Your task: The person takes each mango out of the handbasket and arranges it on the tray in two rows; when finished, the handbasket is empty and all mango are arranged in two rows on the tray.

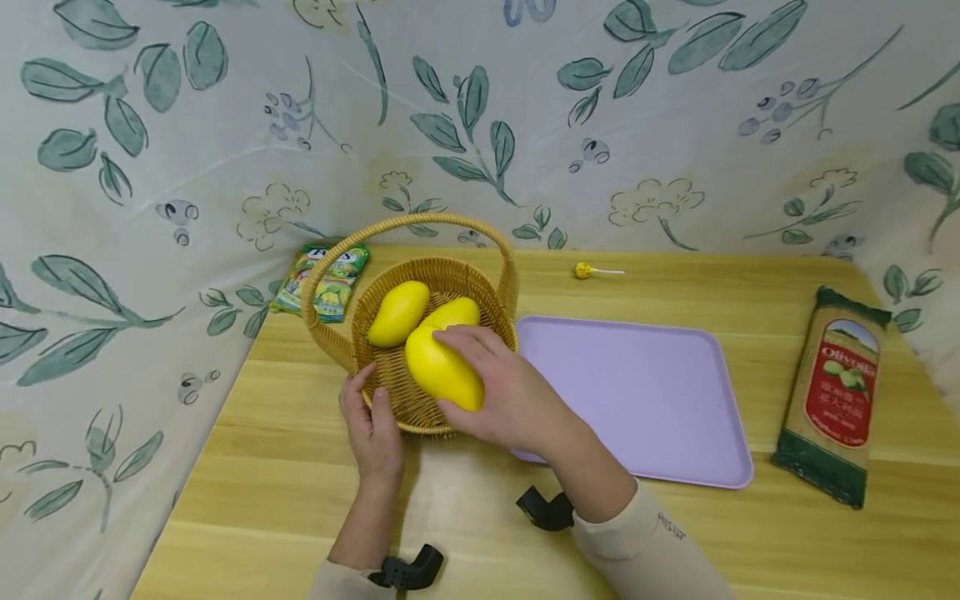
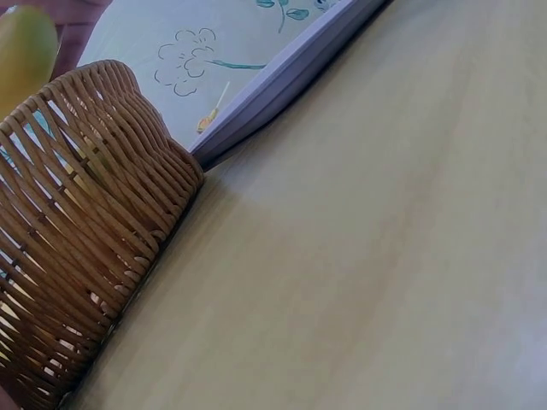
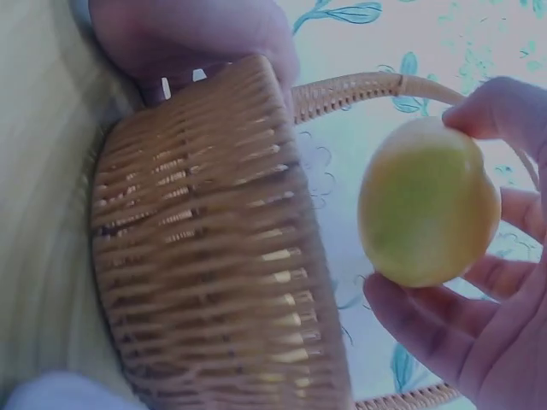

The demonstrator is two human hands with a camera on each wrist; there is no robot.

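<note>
A yellow mango (image 1: 442,371) is gripped in my right hand (image 1: 517,396), above the front of a wicker basket (image 1: 401,396). In the right wrist view, thumb and fingers curl round that mango (image 3: 427,205), which is apart from the basket wall (image 3: 197,231). Two more mangoes, one at the left (image 1: 400,312) and one partly hidden behind the held fruit (image 1: 457,311), lie inside the basket. My left hand (image 1: 375,437) holds the basket's front left rim. The left wrist view shows mostly the woven side (image 2: 77,213), with almost none of that hand.
The basket's tall handle (image 1: 416,218) arches over it. A lilac tray (image 1: 637,400) lies to the right, with a lollipop (image 1: 583,271) behind it. At the far right is a pasta packet (image 1: 836,392); a green snack bag (image 1: 322,283) sits behind the basket at left.
</note>
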